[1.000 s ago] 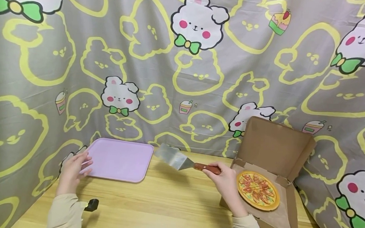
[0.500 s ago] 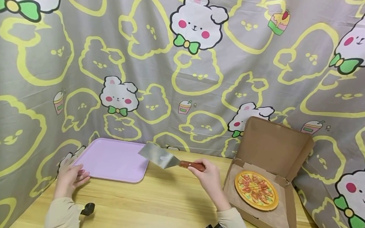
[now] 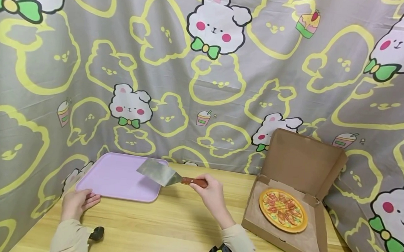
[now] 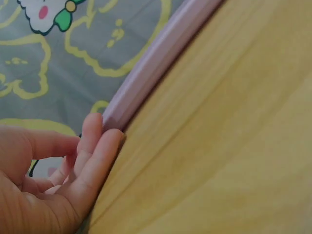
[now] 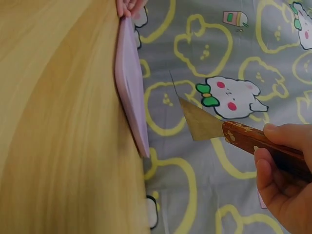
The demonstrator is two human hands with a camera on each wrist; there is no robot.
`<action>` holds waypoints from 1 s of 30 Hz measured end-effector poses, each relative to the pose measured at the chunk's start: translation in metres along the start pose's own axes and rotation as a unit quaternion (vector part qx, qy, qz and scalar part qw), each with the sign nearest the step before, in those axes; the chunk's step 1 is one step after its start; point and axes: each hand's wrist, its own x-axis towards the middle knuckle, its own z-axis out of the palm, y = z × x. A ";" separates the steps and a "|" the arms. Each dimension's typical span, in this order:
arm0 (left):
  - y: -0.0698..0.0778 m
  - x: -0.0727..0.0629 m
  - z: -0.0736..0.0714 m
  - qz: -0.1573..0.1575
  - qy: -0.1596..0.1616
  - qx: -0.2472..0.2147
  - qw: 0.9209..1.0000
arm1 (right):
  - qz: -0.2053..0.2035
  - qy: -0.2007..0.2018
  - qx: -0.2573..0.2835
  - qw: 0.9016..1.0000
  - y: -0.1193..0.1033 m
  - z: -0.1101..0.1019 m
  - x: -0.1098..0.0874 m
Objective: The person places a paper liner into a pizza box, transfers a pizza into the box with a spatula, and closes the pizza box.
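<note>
A lilac tray (image 3: 122,175) lies on the wooden table at the left. My left hand (image 3: 75,203) holds its near left corner; in the left wrist view, fingertips (image 4: 109,139) meet the tray's rim (image 4: 146,73). My right hand (image 3: 209,194) grips the brown wooden handle (image 3: 195,182) of a metal pizza server (image 3: 159,172). The flat blade points left and hangs above the tray's right part, apparently not touching it. In the right wrist view, the server blade (image 5: 202,122) is raised and the handle sits between thumb and curled fingers.
An opened cardboard pizza box (image 3: 304,163) stands at the right, its lid up at the back. Inside lies a round pizza (image 3: 283,210). A patterned curtain (image 3: 222,85) surrounds the wooden table (image 3: 168,228) at the back and sides.
My right hand has carried the server left, from beside the tray to over its right part. My left hand has come down onto the tray's near left corner.
</note>
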 end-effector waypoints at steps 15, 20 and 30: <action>-0.001 0.004 -0.005 -0.014 -0.019 -0.007 1.000 | -0.013 -0.012 -0.010 1.000 -0.007 0.058 0.005; -0.001 0.003 -0.006 -0.013 -0.018 -0.004 1.000 | -0.010 -0.012 -0.006 1.000 -0.006 0.075 0.005; -0.002 0.006 -0.008 -0.010 -0.028 0.000 1.000 | 0.015 -0.029 0.000 0.999 -0.002 0.106 0.006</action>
